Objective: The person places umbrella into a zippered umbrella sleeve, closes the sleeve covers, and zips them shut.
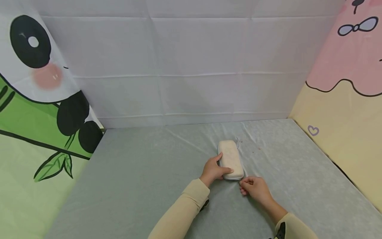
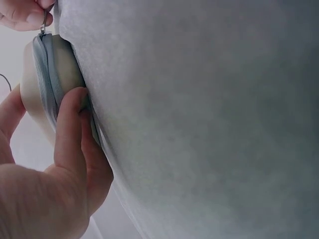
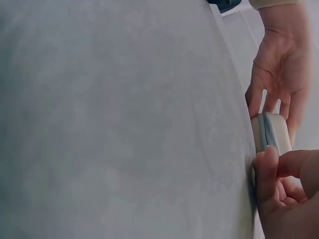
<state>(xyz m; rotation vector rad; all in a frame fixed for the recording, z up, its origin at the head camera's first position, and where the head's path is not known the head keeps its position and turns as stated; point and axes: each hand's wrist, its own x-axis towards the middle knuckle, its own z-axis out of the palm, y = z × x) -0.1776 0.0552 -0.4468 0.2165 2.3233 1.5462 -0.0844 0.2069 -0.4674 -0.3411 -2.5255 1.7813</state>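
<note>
A cream-coloured zippered case (image 1: 230,156) lies on the grey-green cloth, its long side running away from me. My left hand (image 1: 212,171) grips its left side near the front end, thumb on the top face and fingers low on the side. In the left wrist view, a pale blue-grey zipper (image 2: 46,74) runs along the case's edge. At the case's near right corner my right hand (image 1: 253,188) pinches the small metal zipper pull (image 2: 43,30) between thumb and forefinger. The right wrist view shows both hands at the case (image 3: 282,132), one on either end of its visible side.
Grey-green cloth (image 1: 143,172) with creases covers the table. A thin looped cord (image 1: 237,142) lies by the case's far right corner. Behind stands a white folded-cloth backdrop (image 1: 194,66), with cartoon-printed panels at left (image 1: 30,119) and right (image 1: 343,109).
</note>
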